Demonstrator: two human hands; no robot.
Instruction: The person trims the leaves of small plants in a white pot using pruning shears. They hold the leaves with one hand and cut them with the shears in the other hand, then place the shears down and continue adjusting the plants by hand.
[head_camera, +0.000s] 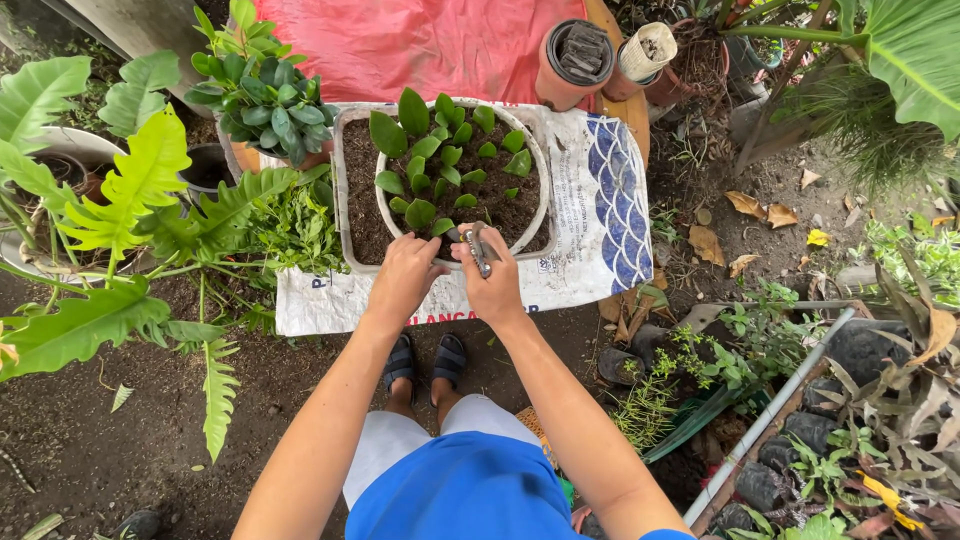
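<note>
Outdoors on bare soil, a round white pot (541, 215) of small green-leaved plants (445, 150); right hand (492, 278) clasps metal shears (477, 250), left hand (405, 275) curled on the rim.

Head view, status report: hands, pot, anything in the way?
Left hand on the white pot rim. Right hand shut on a small metal tool at the rim. Leafy cuttings upright in soil, nothing blocking.

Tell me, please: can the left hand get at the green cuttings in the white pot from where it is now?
Probably yes. The left hand rests at the near rim of the white pot, and nothing lies between it and the nearest green cuttings.
</note>
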